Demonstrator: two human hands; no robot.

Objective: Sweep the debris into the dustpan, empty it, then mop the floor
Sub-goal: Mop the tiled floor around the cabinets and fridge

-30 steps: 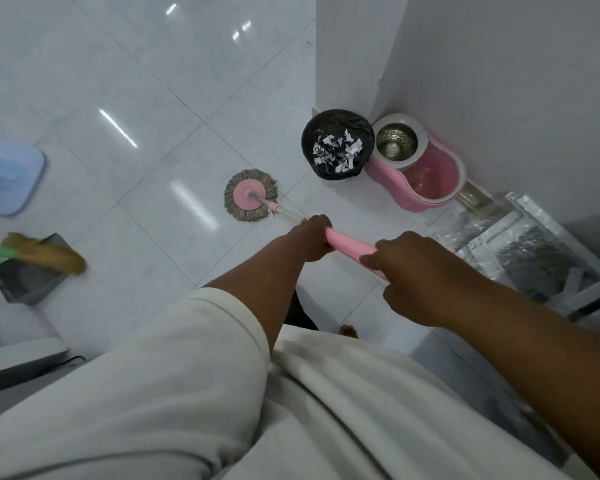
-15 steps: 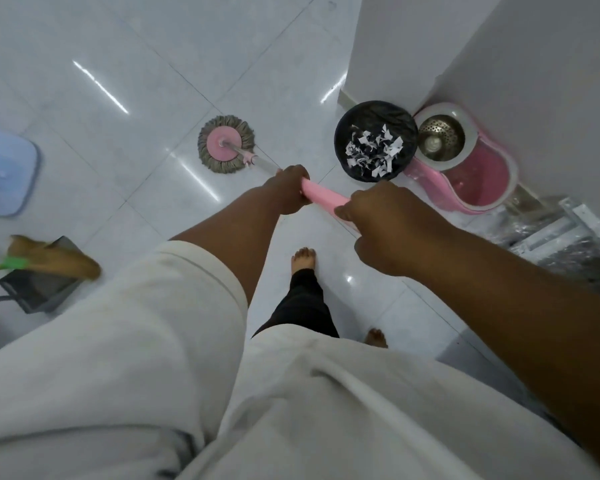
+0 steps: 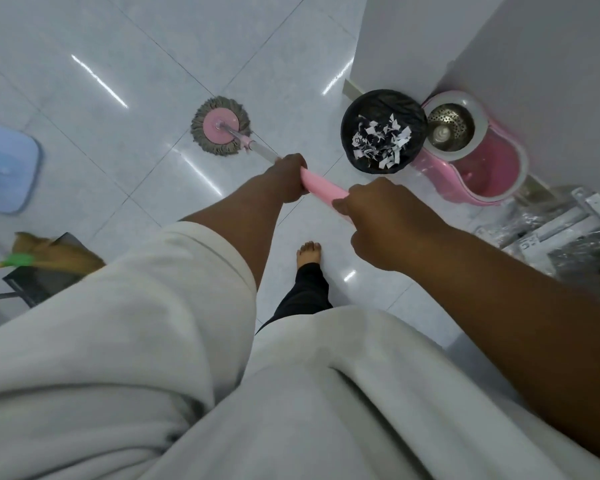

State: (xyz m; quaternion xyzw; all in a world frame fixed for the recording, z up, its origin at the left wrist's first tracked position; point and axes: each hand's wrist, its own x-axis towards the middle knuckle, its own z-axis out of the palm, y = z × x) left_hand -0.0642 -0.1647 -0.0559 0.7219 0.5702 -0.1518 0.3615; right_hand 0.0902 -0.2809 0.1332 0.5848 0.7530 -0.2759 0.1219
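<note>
Mop: round pink mop head [image 3: 220, 128] with grey string fringe, flat on glossy white tiles [image 3: 118, 46].
Left hand [image 3: 286, 178]: fingers wrapped round smooth pink handle [image 3: 323, 190].
Right hand [image 3: 378, 223]: fingers clamped on handle, nearer.

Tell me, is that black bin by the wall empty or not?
Not empty. White paper scraps lie piled inside the bin, bright against its dark inside; how deep the pile goes cannot be told.

Nothing readable is showing; a dark marking on the plastic-wrapped silver metal frame [image 3: 565, 225] is appearing too blurred to read.
</note>
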